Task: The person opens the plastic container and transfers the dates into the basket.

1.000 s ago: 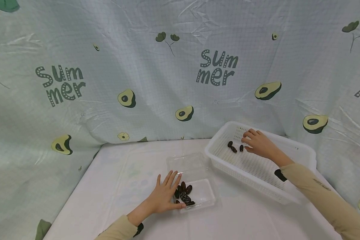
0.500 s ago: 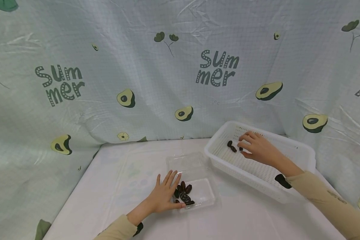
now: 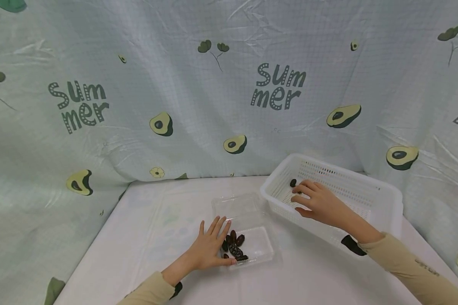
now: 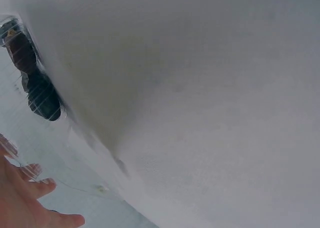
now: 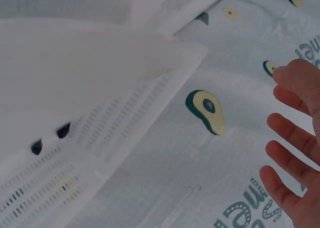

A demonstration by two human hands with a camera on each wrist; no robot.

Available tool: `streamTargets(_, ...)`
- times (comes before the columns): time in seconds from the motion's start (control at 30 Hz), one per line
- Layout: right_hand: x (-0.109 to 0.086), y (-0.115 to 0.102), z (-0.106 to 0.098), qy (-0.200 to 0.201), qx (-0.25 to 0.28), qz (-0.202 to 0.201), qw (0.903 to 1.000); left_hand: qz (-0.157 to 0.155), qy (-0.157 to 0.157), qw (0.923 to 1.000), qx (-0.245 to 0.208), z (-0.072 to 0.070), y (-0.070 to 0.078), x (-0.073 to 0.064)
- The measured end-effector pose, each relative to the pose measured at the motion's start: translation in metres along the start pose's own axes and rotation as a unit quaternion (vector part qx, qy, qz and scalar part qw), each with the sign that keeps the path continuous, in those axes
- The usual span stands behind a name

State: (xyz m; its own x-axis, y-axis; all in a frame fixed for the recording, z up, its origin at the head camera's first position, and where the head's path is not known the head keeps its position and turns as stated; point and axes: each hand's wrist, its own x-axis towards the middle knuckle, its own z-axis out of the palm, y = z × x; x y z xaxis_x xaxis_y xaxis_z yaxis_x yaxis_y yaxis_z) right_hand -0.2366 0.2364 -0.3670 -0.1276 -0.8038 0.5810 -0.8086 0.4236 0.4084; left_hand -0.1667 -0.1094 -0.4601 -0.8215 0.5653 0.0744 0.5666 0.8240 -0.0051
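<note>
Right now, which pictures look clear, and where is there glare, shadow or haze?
Head view: evenly lit and mostly sharp, with glossy streaks on the patterned sheet; left wrist view: soft grey shading over the tablecloth, pale glints crossing the dark fruits; right wrist view: hazy and pale, the white basket looking washed out.

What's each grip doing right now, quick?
Left hand: open, spread out by the clear container, nothing visibly held.
Right hand: open, loosely bent over the white basket, nothing seen in its grip.
</note>
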Motion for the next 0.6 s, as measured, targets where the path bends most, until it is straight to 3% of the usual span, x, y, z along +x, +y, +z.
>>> streamTargets(0.3,0.015,-0.03,-0.001,-0.01,0.01,-0.009,0.9999,0.004,0.0,1.0,0.003,0.0,-0.001,-0.004)
streamTargets(0.6,0.027,-0.063,0.011,-0.038,0.009,-0.017,0.9991,0.013,0.001,0.9999,0.009,0.0,-0.003,-0.009)
